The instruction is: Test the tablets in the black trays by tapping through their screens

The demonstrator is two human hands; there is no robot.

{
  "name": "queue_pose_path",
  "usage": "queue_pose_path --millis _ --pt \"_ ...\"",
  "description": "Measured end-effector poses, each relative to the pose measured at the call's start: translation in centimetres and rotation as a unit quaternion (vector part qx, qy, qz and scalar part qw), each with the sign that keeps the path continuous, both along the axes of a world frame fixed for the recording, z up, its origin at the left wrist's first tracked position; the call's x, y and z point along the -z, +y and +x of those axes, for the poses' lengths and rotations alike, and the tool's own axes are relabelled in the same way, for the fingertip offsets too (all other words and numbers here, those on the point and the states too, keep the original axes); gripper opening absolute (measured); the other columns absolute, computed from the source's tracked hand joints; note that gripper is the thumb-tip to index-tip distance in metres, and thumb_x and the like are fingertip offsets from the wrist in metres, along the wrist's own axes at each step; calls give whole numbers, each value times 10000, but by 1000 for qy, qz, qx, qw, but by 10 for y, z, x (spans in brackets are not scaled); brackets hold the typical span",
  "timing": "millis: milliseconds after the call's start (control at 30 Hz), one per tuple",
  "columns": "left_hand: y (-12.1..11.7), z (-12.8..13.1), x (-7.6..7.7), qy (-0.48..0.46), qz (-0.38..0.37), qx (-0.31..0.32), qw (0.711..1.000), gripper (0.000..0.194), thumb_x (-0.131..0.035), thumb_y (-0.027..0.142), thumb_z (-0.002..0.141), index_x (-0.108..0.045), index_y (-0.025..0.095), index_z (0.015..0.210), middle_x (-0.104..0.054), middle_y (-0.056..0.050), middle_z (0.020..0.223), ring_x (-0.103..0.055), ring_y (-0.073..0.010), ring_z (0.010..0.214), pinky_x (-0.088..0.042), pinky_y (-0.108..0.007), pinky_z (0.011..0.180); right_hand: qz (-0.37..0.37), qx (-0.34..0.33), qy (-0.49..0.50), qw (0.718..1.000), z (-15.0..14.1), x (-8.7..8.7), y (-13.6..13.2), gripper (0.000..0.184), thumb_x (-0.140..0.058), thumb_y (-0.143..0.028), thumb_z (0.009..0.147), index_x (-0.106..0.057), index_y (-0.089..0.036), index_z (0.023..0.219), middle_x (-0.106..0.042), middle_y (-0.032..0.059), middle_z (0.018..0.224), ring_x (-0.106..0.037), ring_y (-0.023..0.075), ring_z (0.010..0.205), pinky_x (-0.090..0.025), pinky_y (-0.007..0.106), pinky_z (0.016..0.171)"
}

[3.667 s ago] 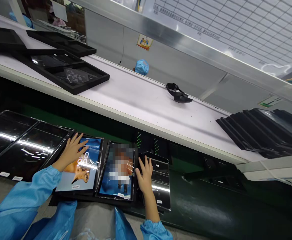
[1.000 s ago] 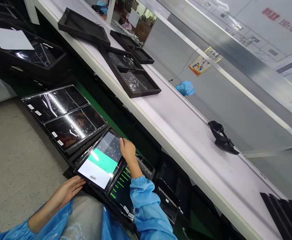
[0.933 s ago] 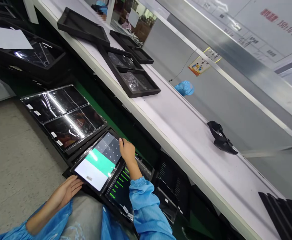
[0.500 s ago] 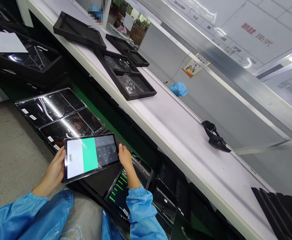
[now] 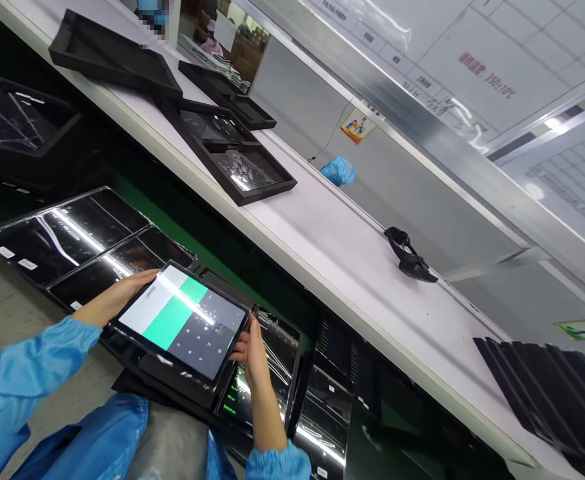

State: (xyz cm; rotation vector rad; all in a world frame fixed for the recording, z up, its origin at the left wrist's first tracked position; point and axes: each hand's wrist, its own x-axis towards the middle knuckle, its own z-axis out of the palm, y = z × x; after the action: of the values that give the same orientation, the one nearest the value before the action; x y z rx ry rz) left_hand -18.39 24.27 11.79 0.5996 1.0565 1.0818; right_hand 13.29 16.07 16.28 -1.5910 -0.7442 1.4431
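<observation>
A tablet (image 5: pixel 182 320) with a lit screen of white, green and dark grey bands, the grey one bearing digits, is held between both hands. My left hand (image 5: pixel 131 293) grips its left end, the fingers partly hidden by it. On the opposite end, my right hand (image 5: pixel 250 348) is closed with the thumb along the edge. Below the tablet's right side lies another tablet (image 5: pixel 239 393) showing green text lines on black. Dark, shiny panels with white labels (image 5: pixel 67 233) lie to the left, in a clear covering.
Black foam trays (image 5: pixel 257 170) sit on the long white bench (image 5: pixel 332 267), along with a black strap (image 5: pixel 409 257) and a stack of black trays (image 5: pixel 537 380). More dark labelled panels (image 5: pixel 325 413) lie under the bench edge. A blue cap (image 5: pixel 339 171) shows behind the partition.
The lit tablet has turned clockwise in my hands, its right end dropping lower. My left hand has moved up and right along its edge. The whole view has shifted too.
</observation>
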Motion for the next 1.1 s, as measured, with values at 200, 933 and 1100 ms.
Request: queue_pose_path --millis 200,933,1100 --pt "81 25 -26 98 44 246 963 408 -653 405 786 -710 70 1012 -732 -136 1059 -671 -250 994 -526 -342 882 -116 135 141 974 -35 24 -100 911 -644 -827 649 -494 -191 1284 -709 90 844 -723 223 767 -533 256 570" --pt "-22 35 0 372 222 65 899 562 -467 584 892 -529 265 1350 -554 -66 1403 -471 -278 1338 -326 -497 1175 199 -36 -439 876 -60 -4 -90 368 -393 -336 1002 -665 -213 1217 -611 129 1324 -507 276 1312 -437 469 1077" --pt "-104 32 52 294 164 60 940 629 -496 527 905 -368 322 1485 -377 -29 1558 -317 -264 1450 -201 -479 1237 182 -149 -586 776 -62 13 -39 385 -407 -236 988 -613 -208 1312 -344 72 1583 -116 352 1512 -229 649 1168"
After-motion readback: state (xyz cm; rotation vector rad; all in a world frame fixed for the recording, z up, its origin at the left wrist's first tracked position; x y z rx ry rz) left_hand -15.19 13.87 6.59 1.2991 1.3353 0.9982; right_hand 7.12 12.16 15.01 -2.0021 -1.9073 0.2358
